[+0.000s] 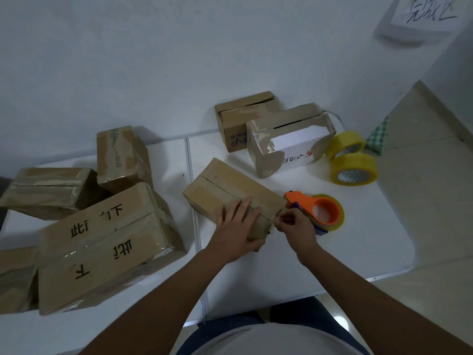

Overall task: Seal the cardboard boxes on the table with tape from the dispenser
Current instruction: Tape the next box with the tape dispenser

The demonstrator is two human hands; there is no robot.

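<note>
Down on the white surface [358, 247], a long brown cardboard box [230, 193] lies slantwise before me. My left hand [236, 231] lies on its near end, fingers straight on top and thumb wrapped round the corner. My right hand [294, 226] pinches something small at that box's end, just beside the orange tape dispenser [317, 208]; whether it is clear tape I cannot make out. The dispenser's lower part is hidden behind this hand.

Around it stand other boxes: a large box with black characters [102, 242] at my left, two taped boxes [120, 157] behind it, another cut off by the left edge. Farther back sit a small brown box [243, 119] and a torn white box [289, 142] with ragged open flaps. Two glossy yellow tape rolls [354, 169] rest at the right, touching. A paper sign [430, 14] hangs on the wall, partly cropped.
</note>
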